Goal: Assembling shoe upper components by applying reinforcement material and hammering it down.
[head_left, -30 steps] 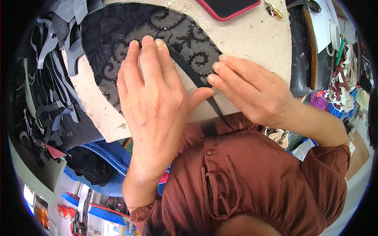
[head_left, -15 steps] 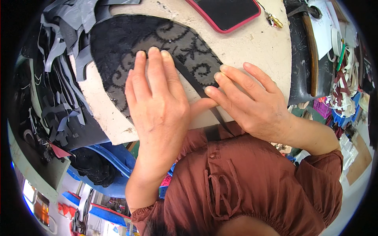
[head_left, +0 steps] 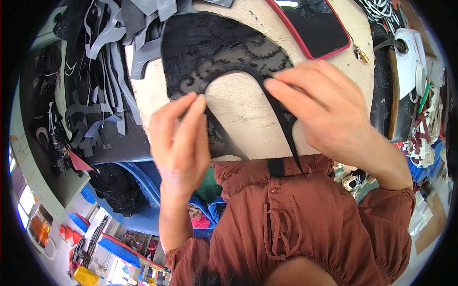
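Observation:
A horseshoe-shaped black lace piece [head_left: 210, 43], sheer in places with scrolling floral pattern, lies on a cream board [head_left: 238, 105]. Along its inner curve runs a smooth black strip [head_left: 234, 66], whose pointed tail hangs past the board's near edge on the right. My left hand [head_left: 179, 138] is closed in a pinch at the left side of that curve. On the other side, my right hand [head_left: 329, 105], slightly blurred, pinches at the right side of the curve. The fingers partly cover the lace there.
Beyond my right hand lies a phone in a red case [head_left: 319, 28], beside a small gold charm [head_left: 361, 55]. Grey cut scraps [head_left: 109, 33] pile up at the left. A wooden handle [head_left: 392, 95] rests to the right. Below left is a blue tub [head_left: 138, 219].
Both hands have moved apart: the left lifted from lying flat on the lace, the right shifted up and right. The inner curve now shows fully. The whole view has shifted.

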The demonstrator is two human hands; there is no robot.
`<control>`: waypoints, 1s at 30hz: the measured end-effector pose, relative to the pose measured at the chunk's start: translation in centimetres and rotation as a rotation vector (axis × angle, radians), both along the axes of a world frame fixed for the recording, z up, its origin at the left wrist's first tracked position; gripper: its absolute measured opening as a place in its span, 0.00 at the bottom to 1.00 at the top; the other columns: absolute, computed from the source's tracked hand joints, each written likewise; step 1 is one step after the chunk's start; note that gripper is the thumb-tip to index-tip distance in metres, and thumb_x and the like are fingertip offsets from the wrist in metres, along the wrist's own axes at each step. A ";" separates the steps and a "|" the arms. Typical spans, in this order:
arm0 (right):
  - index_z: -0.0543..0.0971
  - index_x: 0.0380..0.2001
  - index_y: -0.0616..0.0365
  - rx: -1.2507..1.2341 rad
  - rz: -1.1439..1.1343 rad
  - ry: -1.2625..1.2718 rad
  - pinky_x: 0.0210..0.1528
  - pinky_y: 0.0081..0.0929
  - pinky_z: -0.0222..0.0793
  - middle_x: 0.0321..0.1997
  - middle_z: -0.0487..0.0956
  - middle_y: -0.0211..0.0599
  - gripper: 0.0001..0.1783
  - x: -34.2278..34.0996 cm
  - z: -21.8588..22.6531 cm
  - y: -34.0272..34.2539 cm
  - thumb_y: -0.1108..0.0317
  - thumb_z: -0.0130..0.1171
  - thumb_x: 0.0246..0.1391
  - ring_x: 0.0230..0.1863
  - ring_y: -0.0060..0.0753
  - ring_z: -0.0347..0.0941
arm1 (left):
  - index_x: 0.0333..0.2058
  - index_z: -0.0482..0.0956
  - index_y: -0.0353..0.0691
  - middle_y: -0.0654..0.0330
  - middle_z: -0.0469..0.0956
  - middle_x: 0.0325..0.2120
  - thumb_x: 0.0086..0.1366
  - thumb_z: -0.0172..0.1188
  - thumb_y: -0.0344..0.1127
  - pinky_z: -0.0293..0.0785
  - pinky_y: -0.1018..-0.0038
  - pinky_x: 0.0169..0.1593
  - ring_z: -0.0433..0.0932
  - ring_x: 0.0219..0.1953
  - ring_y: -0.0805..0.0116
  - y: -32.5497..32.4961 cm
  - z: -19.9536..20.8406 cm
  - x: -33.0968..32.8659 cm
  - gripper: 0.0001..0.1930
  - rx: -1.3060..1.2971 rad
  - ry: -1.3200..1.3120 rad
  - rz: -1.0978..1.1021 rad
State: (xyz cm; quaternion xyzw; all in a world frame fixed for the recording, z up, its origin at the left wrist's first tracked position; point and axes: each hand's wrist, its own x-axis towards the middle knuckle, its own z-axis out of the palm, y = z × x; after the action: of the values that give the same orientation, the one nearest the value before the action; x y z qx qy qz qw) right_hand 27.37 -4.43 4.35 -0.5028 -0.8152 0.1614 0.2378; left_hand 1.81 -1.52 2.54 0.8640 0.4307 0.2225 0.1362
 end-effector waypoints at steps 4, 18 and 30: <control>0.81 0.46 0.63 0.065 0.045 -0.108 0.46 0.33 0.73 0.47 0.78 0.40 0.22 -2.6 -2.1 2.1 0.74 0.58 0.42 0.47 0.42 0.75 | 0.54 0.78 0.37 0.56 0.75 0.48 0.50 0.58 0.23 0.69 0.64 0.50 0.74 0.45 0.57 -0.3 -1.0 1.0 0.27 0.047 0.259 0.037; 0.82 0.46 0.58 0.168 0.107 -0.358 0.39 0.27 0.68 0.41 0.76 0.30 0.21 -4.4 -2.4 4.4 0.67 0.58 0.46 0.43 0.30 0.71 | 0.53 0.74 0.23 0.51 0.74 0.45 0.52 0.57 0.28 0.70 0.60 0.50 0.73 0.42 0.58 0.4 -0.5 1.2 0.28 0.129 0.501 -0.065; 0.81 0.45 0.65 0.016 -0.085 -0.023 0.49 0.36 0.72 0.48 0.78 0.46 0.17 -2.6 0.9 2.3 0.85 0.59 0.51 0.47 0.47 0.75 | 0.38 0.83 0.34 0.55 0.83 0.32 0.64 0.63 0.30 0.76 0.73 0.39 0.81 0.33 0.69 6.8 0.7 -19.4 0.07 0.212 -0.401 0.914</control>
State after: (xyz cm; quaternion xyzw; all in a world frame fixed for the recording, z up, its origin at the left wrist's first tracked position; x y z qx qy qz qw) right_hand 24.77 -2.14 5.23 -0.5371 -0.7970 0.1386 0.2390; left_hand -17.62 5.28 3.24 0.5366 0.7051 0.4632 0.0166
